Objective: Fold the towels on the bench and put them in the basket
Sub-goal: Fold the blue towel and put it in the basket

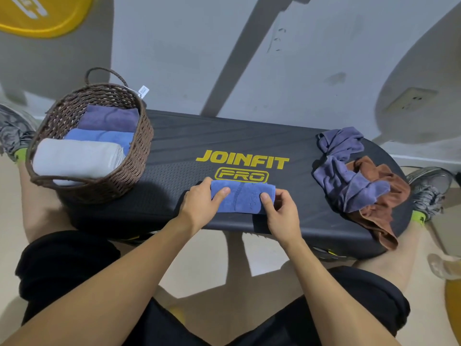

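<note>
1. My left grip [199, 201] and right grip [280, 211] both pinch the folded blue towel [243, 198], lower centre on the desk [174, 146].
2. The basket [139, 146], upper left, holds three folded towels.

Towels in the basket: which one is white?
The white towel, nearest the person in the basket. The other two behind it are blue and purple.
</note>
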Available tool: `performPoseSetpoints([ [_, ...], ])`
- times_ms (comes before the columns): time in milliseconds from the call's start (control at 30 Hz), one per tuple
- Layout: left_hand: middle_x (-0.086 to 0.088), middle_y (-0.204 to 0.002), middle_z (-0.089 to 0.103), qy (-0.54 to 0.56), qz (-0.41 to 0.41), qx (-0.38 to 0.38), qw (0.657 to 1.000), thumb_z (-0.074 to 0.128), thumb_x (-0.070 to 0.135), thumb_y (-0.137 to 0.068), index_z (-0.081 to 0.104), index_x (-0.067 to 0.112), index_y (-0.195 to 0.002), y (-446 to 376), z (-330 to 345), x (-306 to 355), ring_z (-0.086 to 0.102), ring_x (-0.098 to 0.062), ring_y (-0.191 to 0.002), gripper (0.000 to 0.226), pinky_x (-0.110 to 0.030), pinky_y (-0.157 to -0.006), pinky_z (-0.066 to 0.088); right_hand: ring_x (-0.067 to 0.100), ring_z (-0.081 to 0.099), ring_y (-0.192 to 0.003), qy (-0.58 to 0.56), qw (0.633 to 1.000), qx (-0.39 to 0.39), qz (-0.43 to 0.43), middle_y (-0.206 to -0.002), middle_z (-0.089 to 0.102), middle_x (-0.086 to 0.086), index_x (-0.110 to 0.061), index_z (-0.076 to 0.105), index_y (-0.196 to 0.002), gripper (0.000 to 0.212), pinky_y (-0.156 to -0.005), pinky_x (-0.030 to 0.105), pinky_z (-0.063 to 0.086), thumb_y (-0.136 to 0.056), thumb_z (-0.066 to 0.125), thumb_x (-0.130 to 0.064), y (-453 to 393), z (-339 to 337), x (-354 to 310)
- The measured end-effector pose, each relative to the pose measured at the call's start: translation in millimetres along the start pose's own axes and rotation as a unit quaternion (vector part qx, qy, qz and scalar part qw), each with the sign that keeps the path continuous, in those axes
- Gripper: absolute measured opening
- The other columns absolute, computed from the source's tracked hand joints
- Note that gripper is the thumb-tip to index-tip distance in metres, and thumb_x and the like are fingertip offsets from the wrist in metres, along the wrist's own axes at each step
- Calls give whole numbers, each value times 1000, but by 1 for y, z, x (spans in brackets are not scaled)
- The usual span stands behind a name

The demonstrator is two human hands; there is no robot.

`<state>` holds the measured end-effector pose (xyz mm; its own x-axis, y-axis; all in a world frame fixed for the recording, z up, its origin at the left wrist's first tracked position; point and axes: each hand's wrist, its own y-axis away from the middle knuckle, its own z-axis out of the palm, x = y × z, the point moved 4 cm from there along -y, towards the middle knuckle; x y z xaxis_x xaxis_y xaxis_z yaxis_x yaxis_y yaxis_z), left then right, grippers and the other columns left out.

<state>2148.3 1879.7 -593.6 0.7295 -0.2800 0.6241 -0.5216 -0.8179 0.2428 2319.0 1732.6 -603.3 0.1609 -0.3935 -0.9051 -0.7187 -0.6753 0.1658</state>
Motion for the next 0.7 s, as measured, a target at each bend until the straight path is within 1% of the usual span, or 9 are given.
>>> performPoseSetpoints([
  [100,1,-68,48,-39,-11,27,999,46,61,-93,39,19,-79,-4,-1,4,51,-28,-70,44,-36,-60,37,14,61,-89,72,997,19,-23,-100,64,-1,-26,55,-98,13,-75,32,48,-98,56,-39,-7,6,-7],
  [167,-2,-71,53,-39,-33,44,998,46,64,-91,39,19,-77,-5,0,2,56,-30,-73,48,-36,-60,40,17,61,-89,102,994,19,-16,-99,64,-1,-21,56,-100,21,-75,36,49,-99,51,-41,-12,9,-9],
  [233,-8,-77,60,-41,-55,62,996,46,66,-89,41,17,-78,-3,0,1,59,-34,-77,51,-38,-63,43,20,61,-87,126,992,24,3,-93,64,-2,-18,57,-98,26,-73,37,49,-98,50,-43,-17,12,-9],
  [300,-11,-83,63,-61,-65,78,993,44,66,-90,43,15,-82,-4,2,0,60,-36,-80,52,-38,-65,43,21,60,-81,152,988,32,24,-83,62,-5,-17,55,-91,30,-68,37,49,-97,52,-46,-22,14,-7],
  [400,-12,-87,65,-86,-75,83,990,42,66,-91,46,14,-86,-9,4,2,60,-35,-80,53,-37,-65,42,26,59,-78,190,980,43,50,-81,61,1,-14,53,-88,37,-66,39,50,-96,50,-50,-28,17,-8],
  [500,-9,-84,63,-79,-102,73,989,46,71,-87,47,14,-81,-18,3,0,54,-29,-75,57,-34,-62,39,30,56,-77,222,971,54,76,-81,59,5,-12,51,-86,40,-64,37,46,-95,51,-52,-33,19,-10],
  [600,-3,-72,60,-69,-113,79,988,51,76,-79,46,16,-71,-21,-4,-4,56,-29,-70,61,-31,-55,35,27,56,-75,229,968,52,87,-80,60,3,-16,53,-85,41,-64,33,42,-92,54,-56,-36,16,-10],
  [633,-2,-69,59,-69,-110,82,988,52,77,-77,47,16,-70,-22,-7,-5,56,-29,-69,62,-31,-53,34,26,56,-75,228,968,51,88,-80,61,2,-16,55,-85,41,-63,32,43,-91,55,-57,-37,15,-9],
  [700,-2,-70,59,-86,-100,77,988,52,78,-76,49,16,-70,-22,-11,-6,57,-29,-70,63,-32,-56,38,24,57,-75,222,969,57,90,-80,63,1,-18,56,-85,42,-64,32,43,-89,56,-59,-35,13,-8],
])
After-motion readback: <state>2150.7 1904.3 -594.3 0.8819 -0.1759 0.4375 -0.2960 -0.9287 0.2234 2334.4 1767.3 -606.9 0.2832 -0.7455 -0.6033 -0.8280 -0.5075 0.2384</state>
